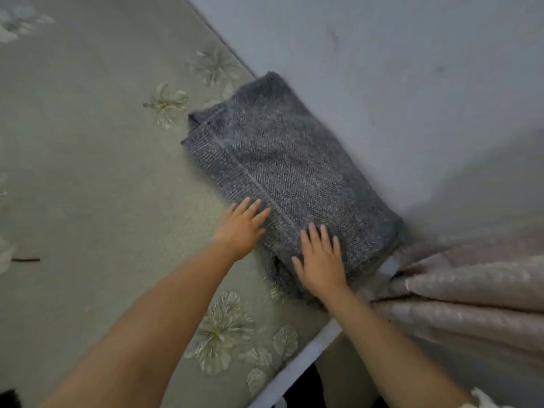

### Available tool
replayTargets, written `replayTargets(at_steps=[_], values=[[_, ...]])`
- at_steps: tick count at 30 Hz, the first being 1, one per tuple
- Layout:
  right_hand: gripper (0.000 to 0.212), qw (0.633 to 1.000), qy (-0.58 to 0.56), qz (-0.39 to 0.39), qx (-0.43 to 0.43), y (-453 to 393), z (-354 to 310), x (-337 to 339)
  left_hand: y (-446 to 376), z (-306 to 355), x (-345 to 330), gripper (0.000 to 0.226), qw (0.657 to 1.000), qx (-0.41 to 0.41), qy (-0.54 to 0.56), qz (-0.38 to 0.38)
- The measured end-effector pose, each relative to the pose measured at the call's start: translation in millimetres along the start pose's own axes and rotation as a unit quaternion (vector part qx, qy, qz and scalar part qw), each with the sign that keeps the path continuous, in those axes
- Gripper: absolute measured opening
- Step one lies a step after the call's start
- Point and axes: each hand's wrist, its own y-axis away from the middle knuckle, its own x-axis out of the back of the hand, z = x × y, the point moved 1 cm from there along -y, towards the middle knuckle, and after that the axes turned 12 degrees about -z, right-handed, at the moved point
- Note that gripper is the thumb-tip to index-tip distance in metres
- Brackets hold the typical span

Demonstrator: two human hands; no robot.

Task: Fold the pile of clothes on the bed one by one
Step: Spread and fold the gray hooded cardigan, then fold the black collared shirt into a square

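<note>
A dark grey knitted garment point(282, 166) lies folded into a long rectangle on the bed point(88, 157), close to the wall. My left hand point(243, 228) rests flat, fingers spread, against the garment's near left edge. My right hand point(321, 257) lies palm down on the garment's near end, fingers apart. Neither hand grips the fabric. No other clothes from the pile are in view.
The bed has a pale green sheet with flower prints. A grey wall point(382, 69) runs along its far right side. A pinkish curtain point(471, 298) hangs at the right. The bed's edge point(312, 348) runs diagonally at the bottom.
</note>
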Motion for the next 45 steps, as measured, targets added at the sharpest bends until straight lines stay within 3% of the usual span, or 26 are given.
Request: replayTargets(at_steps=[6,11,16,18,21,25,28,31,36,43,45], values=[[0.07,0.998,0.058,-0.001,0.024,-46.5,19.9,-47.3,-40.7,6.0,-72.4,0.058,0.998,0.027,0.036,0.052],[0.072,0.997,0.065,0.024,0.023,-57.3,20.0,-58.7,-49.0,5.4,-81.3,0.058,0.995,0.035,0.039,0.081],[0.07,0.997,0.061,0.039,0.009,-46.9,11.3,-50.3,-13.2,4.4,-77.0,0.056,0.987,0.084,0.023,0.138],[0.064,0.997,-0.01,0.067,0.026,-34.3,-7.4,-46.9,18.6,-7.8,-89.8,0.054,0.98,0.123,0.044,0.148],[0.052,0.973,-0.112,0.091,0.179,-12.3,-67.4,-52.4,79.8,-41.8,-125.3,0.05,0.963,0.205,0.083,0.153],[0.049,0.931,-0.075,0.031,0.357,19.6,-171.9,-78.3,177.6,-84.5,-187.4,0.048,0.917,0.325,0.154,0.172],[0.051,0.902,-0.002,-0.01,0.432,36.7,-240.5,-105.8,253.4,-113.1,-235.0,0.046,0.875,0.405,0.188,0.187],[0.05,0.881,0.053,-0.029,0.468,51.2,-304.8,-134.7,324.6,-141.3,-282.0,0.043,0.825,0.465,0.212,0.242],[0.049,0.86,0.087,-0.008,0.503,85.7,-408.1,-179.0,415.3,-186.3,-365.7,0.042,0.748,0.534,0.286,0.271],[0.074,0.827,0.247,-0.034,0.504,129.8,-528.7,-235.8,492.2,-232.6,-476.2,0.051,0.696,0.538,0.392,0.271],[0.075,0.826,0.295,-0.041,0.478,135.7,-553.1,-250.2,503.5,-242.9,-498.8,0.056,0.701,0.529,0.402,0.258]])
